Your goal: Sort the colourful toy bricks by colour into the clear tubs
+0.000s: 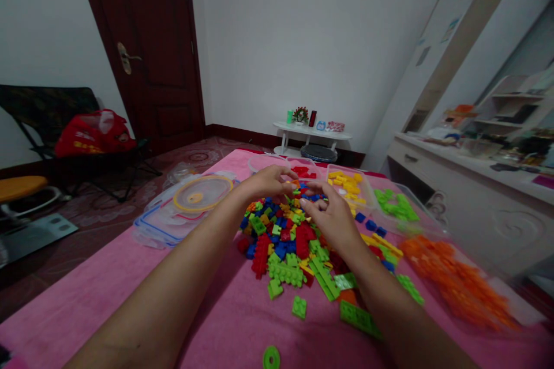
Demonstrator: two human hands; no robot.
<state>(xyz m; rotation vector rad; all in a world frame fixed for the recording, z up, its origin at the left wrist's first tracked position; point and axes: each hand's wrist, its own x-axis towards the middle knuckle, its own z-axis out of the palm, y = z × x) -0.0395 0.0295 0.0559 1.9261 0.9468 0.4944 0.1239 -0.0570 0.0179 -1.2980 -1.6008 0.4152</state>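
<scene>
A mixed pile of plastic building bricks [279, 230] in red, blue, green and yellow lies on the pink cloth in front of me. My left hand [272, 183] reaches over the pile's far side, its fingers bent downward and apart. From the right, my right hand [332, 212] comes in over the bricks with thumb and index finger apart and the other fingers curled. I see no brick gripped in either hand. Long green bricks [324, 278] and a red brick [260, 256] lie at the pile's near edge, close to a small green brick [299, 307].
Clear containers at the back hold red bricks [304, 172], yellow bricks [348, 184] and green bricks [397, 205]. Orange pieces [454, 282] fill another at right. Stacked lids [162, 220] lie at left. A green ring [271, 357] is near the front. A white cabinet [415, 176] stands at right.
</scene>
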